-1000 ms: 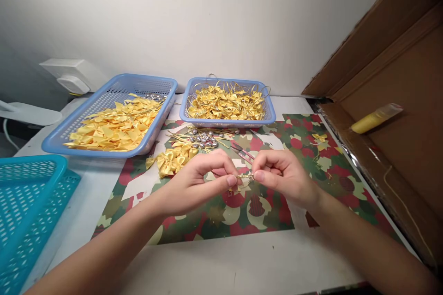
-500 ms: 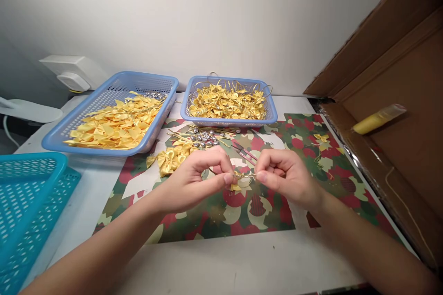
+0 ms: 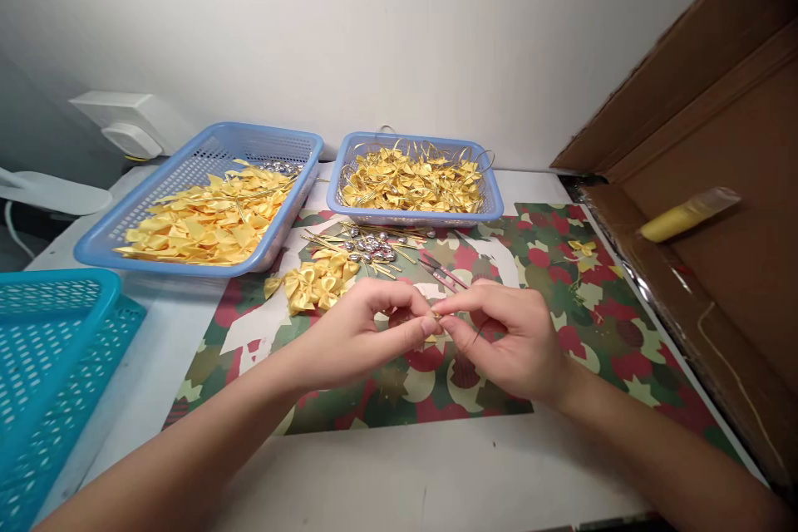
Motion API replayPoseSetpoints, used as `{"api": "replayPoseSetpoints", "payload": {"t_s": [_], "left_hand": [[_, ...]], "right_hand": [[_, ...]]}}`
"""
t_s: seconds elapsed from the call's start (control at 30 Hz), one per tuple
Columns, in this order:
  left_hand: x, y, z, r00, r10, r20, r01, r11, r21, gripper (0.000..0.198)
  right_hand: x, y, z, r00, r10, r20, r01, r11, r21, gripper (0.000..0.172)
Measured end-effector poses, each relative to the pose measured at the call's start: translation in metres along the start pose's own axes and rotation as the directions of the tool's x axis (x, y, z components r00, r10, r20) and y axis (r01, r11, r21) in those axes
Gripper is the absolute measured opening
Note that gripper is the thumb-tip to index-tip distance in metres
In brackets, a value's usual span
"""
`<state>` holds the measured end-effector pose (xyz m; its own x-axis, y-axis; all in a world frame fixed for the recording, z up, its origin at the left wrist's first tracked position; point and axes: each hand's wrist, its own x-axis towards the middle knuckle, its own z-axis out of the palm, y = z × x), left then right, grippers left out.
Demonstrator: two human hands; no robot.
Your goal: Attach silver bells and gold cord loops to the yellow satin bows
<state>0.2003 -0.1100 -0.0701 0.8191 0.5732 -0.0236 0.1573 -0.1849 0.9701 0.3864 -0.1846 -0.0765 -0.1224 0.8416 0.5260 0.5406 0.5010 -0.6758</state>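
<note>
My left hand (image 3: 367,337) and my right hand (image 3: 517,337) meet above the patterned sheet, thumb and forefinger pinched on each. Between the fingertips is a thin gold cord (image 3: 437,317), mostly hidden by the fingers. A bit of yellow ribbon (image 3: 430,339) shows just below them. Beyond the left hand sits a heap of yellow satin bows (image 3: 317,281). Behind it lie silver bells (image 3: 377,248) and loose gold cord pieces (image 3: 327,241). Small pink-handled snips (image 3: 444,273) rest just past the right hand.
Two blue baskets stand at the back: the left basket (image 3: 168,270) holds yellow bows and some bells, the right basket (image 3: 415,219) bows with gold cords. A teal basket (image 3: 118,291) is at left. Cardboard (image 3: 704,116) walls the right side, with a yellow tube (image 3: 686,216).
My hands have come together; the stretch of gold cord that showed between them is now mostly covered by fingertips. My right hand has moved left and turned, its fingers pointing inward.
</note>
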Motion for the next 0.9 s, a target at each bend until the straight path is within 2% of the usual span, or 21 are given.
{"api": "replayPoseSetpoints", "payload": {"t_s": [0.27,0.5,0.9], "left_hand": [[0.0007,0.0007,-0.0030,1.000,-0.011,0.024,0.012,0.999,-0.034,0.026],[-0.0002,-0.0021,-0.0048,0.998,-0.031,0.050,0.034,0.998,-0.055,0.027],[0.0002,0.0001,-0.0041,0.993,-0.056,0.099,0.055,0.998,0.012,0.029]], "right_hand": [[0.0000,0.0018,0.0001,1.000,-0.006,0.027,0.008,0.996,-0.090,0.010],[-0.0006,-0.0005,0.0002,0.999,0.023,0.022,-0.021,0.997,-0.077,0.009],[0.0019,0.0008,-0.0011,0.991,-0.073,0.111,0.089,0.986,-0.141,0.014]]}}
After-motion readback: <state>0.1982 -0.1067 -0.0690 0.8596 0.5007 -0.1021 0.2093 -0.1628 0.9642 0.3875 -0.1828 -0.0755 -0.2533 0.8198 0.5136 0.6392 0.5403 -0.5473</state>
